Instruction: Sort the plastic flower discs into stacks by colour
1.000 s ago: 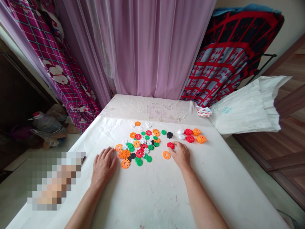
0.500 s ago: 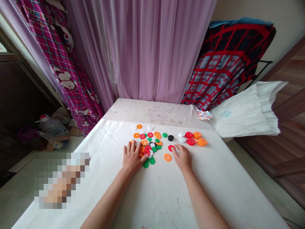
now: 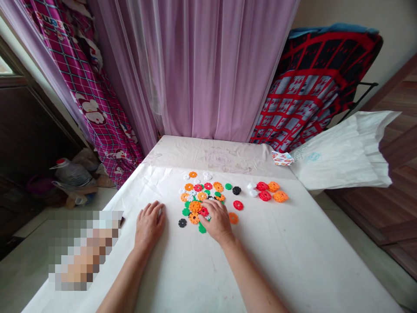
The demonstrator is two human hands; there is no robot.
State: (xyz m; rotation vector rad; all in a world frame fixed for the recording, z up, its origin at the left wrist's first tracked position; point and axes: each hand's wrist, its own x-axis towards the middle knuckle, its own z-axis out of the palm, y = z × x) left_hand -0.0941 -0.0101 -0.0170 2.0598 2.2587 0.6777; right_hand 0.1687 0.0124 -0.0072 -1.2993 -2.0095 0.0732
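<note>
Notched plastic snowflake discs (image 3: 195,206) in orange, red, green, white and black lie in a loose pile at the table's middle. Over the pile's right side is my right hand (image 3: 217,221), fingers apart and reaching onto the discs; what lies beneath them is hidden. My left hand (image 3: 150,221) rests on the cloth left of the pile, fingers stretched out, holding nothing. A black disc (image 3: 182,223) lies between my left hand and the pile. A red disc (image 3: 238,205) and an orange disc (image 3: 233,218) sit just right of my right hand.
Red clusters (image 3: 265,196), orange clusters (image 3: 280,196) and white ones stand in a group on the right of the white-covered table (image 3: 293,252). A white bag (image 3: 342,152) lies at the right edge by a small patterned packet (image 3: 282,158). Something blurred out is at the left edge.
My left hand has moved off the pile to the left, uncovering discs, including a black one. My right hand has left the red disc and moved left onto the pile.
</note>
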